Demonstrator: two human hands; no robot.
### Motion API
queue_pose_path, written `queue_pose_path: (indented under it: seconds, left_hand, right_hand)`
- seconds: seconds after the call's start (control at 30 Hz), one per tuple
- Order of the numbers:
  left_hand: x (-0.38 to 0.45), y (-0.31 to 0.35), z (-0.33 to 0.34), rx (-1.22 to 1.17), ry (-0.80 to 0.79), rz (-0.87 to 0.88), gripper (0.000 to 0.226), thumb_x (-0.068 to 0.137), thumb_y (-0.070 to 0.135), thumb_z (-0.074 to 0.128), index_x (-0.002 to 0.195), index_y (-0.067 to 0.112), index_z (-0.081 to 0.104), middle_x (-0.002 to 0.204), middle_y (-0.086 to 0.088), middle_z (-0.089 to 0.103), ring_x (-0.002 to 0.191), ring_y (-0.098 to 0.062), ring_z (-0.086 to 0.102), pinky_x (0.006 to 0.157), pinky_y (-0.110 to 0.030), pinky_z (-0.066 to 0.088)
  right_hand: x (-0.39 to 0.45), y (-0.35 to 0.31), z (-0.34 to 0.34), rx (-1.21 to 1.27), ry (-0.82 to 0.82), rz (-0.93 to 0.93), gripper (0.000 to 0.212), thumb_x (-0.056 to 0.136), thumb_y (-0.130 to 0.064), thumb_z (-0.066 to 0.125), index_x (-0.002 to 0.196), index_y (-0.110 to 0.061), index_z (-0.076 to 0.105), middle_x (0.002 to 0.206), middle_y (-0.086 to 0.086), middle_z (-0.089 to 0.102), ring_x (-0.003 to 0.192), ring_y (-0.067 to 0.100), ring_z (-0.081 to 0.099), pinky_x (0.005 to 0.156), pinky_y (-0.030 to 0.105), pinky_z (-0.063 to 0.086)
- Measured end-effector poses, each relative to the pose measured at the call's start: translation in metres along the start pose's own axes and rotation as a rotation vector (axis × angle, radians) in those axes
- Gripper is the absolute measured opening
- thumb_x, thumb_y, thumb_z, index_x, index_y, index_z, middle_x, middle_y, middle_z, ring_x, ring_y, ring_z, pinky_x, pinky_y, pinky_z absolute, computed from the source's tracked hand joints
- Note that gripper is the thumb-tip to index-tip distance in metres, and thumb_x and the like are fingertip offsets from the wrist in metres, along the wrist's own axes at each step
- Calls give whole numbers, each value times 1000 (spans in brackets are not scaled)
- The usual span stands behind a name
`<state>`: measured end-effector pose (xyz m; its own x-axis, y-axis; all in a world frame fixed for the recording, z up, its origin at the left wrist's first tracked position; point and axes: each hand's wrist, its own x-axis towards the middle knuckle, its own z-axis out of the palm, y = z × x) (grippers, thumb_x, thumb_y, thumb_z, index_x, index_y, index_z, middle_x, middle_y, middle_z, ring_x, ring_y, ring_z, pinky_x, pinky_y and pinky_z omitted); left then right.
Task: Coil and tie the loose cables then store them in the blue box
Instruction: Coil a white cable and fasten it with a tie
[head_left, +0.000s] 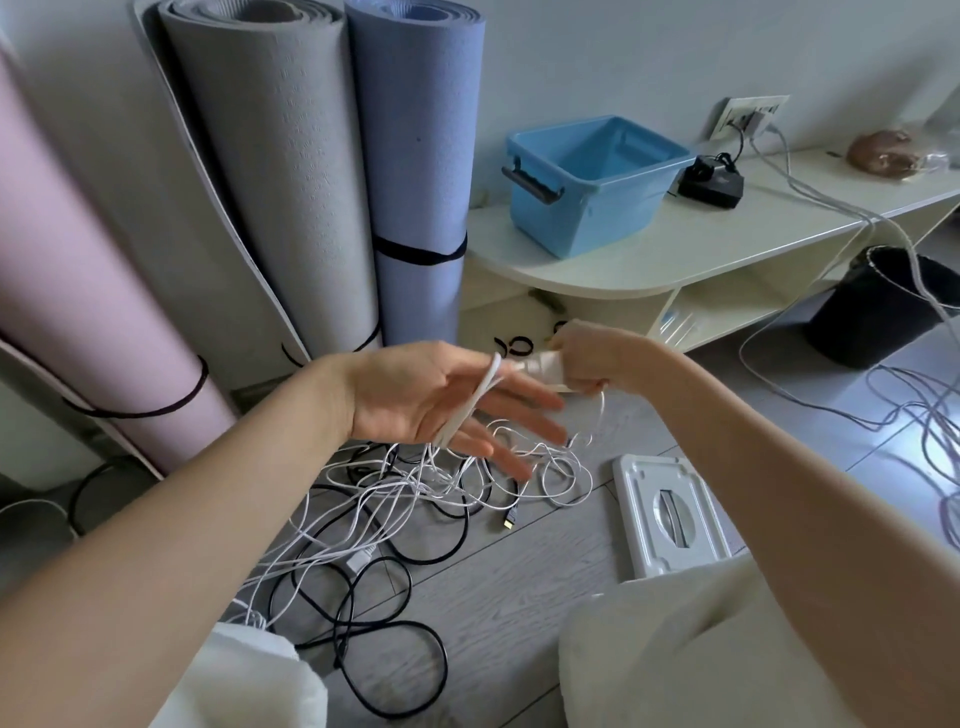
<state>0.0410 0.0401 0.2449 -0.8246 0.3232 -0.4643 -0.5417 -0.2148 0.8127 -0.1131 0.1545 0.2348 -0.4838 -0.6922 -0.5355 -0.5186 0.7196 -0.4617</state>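
Observation:
My left hand (441, 400) is held palm up with fingers spread and straight. A few turns of white cable (470, 408) are looped over its thumb and across the palm. My right hand (597, 358) grips the same white cable just right of the left fingers, fingers curled round it. Below the hands a tangle of white cables (395, 493) and black cables (374, 587) lies on the grey floor. The blue box (587, 208) stands open on a low cream table (675, 254) at the back; nothing shows inside it.
Rolled pink, grey and blue mats (415, 171) lean at the left. Black ties (514, 345) lie under the table edge. A white plastic lid (670, 514) lies on the floor right. A black bin (883, 312) and more grey cables (914, 410) sit far right.

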Motion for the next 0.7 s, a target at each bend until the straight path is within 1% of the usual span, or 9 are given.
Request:
queue_pose_path:
  seconds: [0.07,0.13,0.27,0.33,0.4,0.47,0.57,0.63,0.7]
  left_hand:
    - [0,-5,-4,26,30,-82,48,98,29,28,128,-1,51,128,-15,59,92,-32,68,62,-18,54]
    - [-1,-9,-10,56,47,-135,48,100,26,25,128,-3,51,127,-15,60,98,-36,66,66,-20,55]
    - [0,-13,-16,24,168,-172,45,101,24,24,122,-1,56,124,-14,62,101,-39,64,80,-28,57]
    - [4,-15,-24,-48,317,-144,43,101,21,26,125,-2,52,127,-14,60,104,-37,63,92,-33,51]
    - [8,-17,-35,-173,476,-88,43,100,17,24,133,-5,42,135,-17,52,109,-39,59,84,-37,55]
    - [10,-18,-45,-357,621,27,45,99,15,23,134,-8,38,141,-23,43,121,-44,48,87,-45,49]
    - [11,-11,-52,-535,748,192,40,94,11,19,109,-7,51,137,-23,46,125,-41,46,94,-48,38]
    - [11,-5,-51,-611,783,284,39,93,7,17,96,-8,53,126,-23,53,109,-35,59,92,-48,39]
    - [10,2,-52,-689,797,380,40,93,8,17,88,-7,54,106,-21,61,76,-29,70,87,-51,44]
  right_hand:
    - [-1,9,-12,180,225,45,23,82,-29,68,75,-12,53,42,0,30,38,13,25,37,17,23]
    - [-3,17,-24,440,345,46,19,81,-23,71,81,-12,56,32,-6,29,30,8,25,35,15,22]
    - [-7,20,-38,717,380,-9,30,81,-10,68,62,-13,46,34,-8,27,32,7,19,34,14,16]
    - [-12,12,-38,777,299,-112,29,82,-8,67,63,-14,45,38,-7,26,35,7,18,35,17,12]
    - [-21,0,-36,849,150,-255,28,88,-10,60,64,-14,46,43,-8,24,36,5,17,39,18,9]
    - [-30,-10,-33,880,-6,-380,22,94,-14,49,74,-9,55,47,-9,22,36,2,17,39,17,9]
    - [-37,-19,-28,871,-163,-479,24,94,-19,44,93,-4,63,51,-10,21,39,2,16,39,17,8]
    - [-37,-20,-23,805,-298,-524,24,90,-19,47,95,-7,68,53,-10,20,41,4,13,40,18,8]
    - [-35,-20,-16,695,-447,-527,25,93,-15,45,96,-7,69,53,-9,20,42,4,14,40,17,10]
